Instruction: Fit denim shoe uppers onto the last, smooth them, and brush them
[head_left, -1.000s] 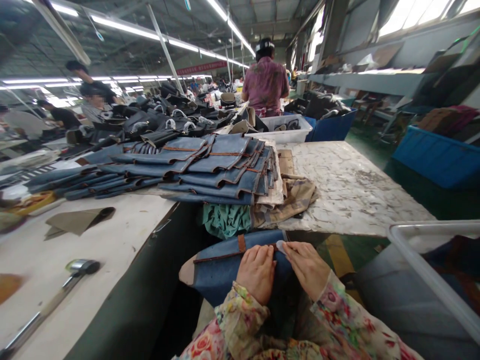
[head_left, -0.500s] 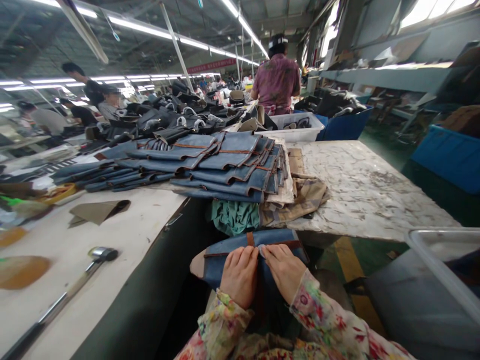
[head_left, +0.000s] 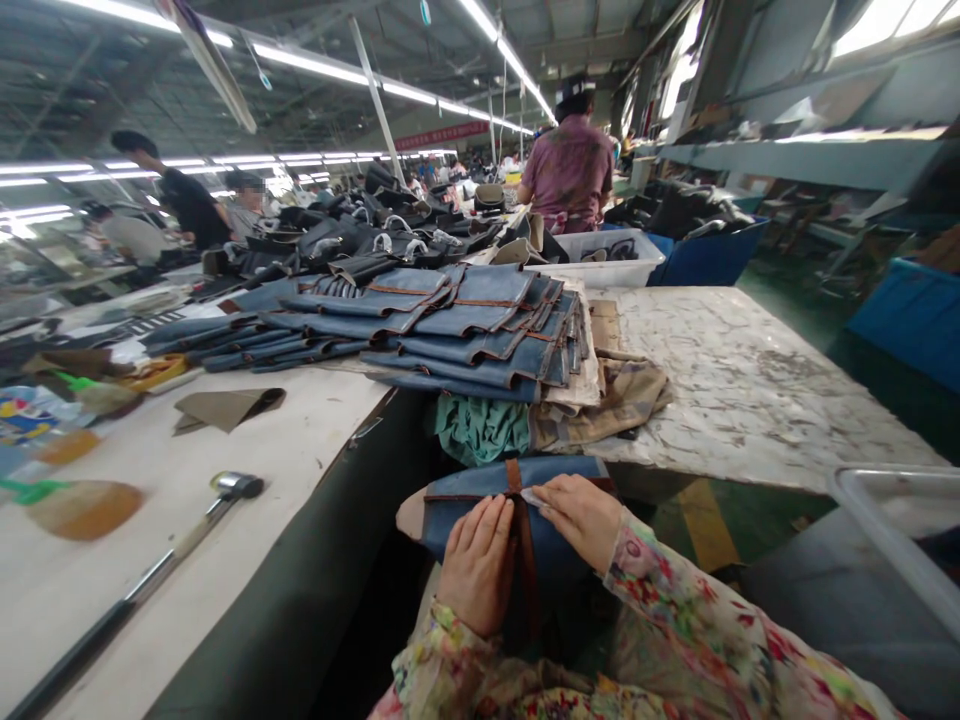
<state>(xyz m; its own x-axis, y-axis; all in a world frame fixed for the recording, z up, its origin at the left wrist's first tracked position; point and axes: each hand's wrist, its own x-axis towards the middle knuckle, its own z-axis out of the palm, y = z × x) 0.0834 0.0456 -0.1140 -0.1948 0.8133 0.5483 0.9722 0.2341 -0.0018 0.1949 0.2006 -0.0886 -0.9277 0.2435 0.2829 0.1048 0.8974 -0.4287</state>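
Note:
A blue denim piece [head_left: 457, 505] with a brown strap [head_left: 523, 545] lies on my lap at the bottom middle. My left hand [head_left: 476, 563] lies flat on it, fingers stretched out just left of the strap. My right hand [head_left: 577, 518] presses on the piece's top edge to the right of the strap, fingers pinched on a small pale object [head_left: 531, 495] that I cannot make out. Both sleeves are floral.
A stack of denim pieces [head_left: 480, 335] sits on the table ahead, with tan fabric [head_left: 615, 400] and green cloth [head_left: 480, 428] under it. A hammer [head_left: 187, 535] lies on the white table [head_left: 247, 470] at left. A grey bin [head_left: 885, 530] stands at right. Other people work beyond.
The denim piece has shifted so the brown strap now runs down between my hands. My left hand has slid lower and my right hand has moved toward the strap.

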